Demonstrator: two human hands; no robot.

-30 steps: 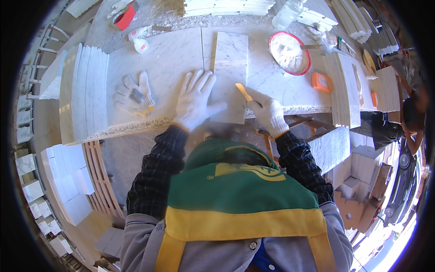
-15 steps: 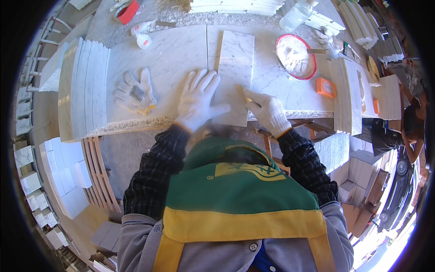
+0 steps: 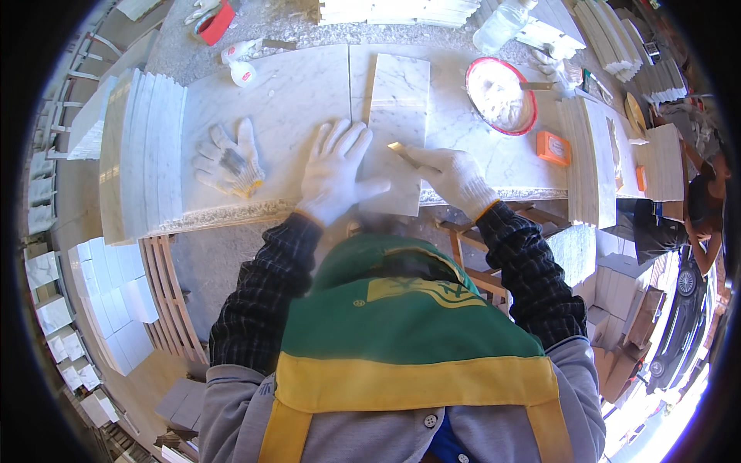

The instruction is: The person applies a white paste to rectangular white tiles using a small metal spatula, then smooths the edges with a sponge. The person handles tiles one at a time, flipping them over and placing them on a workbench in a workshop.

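- while the left hand (image 3: 336, 171) lies spread, grasping nothing, its thumb over the marble strip (image 3: 399, 92) at upper centre, what changed?
- the right hand (image 3: 457, 179), closed around a thin blade (image 3: 397, 147), has swung it leftward; the strip's face seems to be under work.
- obstacles?
- seemingly none; a red-rimmed bowl (image 3: 534, 114) sits upper right, a loose glove (image 3: 231, 160) left of centre.

bright scene, white glare burning out the lower right; straight edges bend toward a dark, blue-fringed rim.
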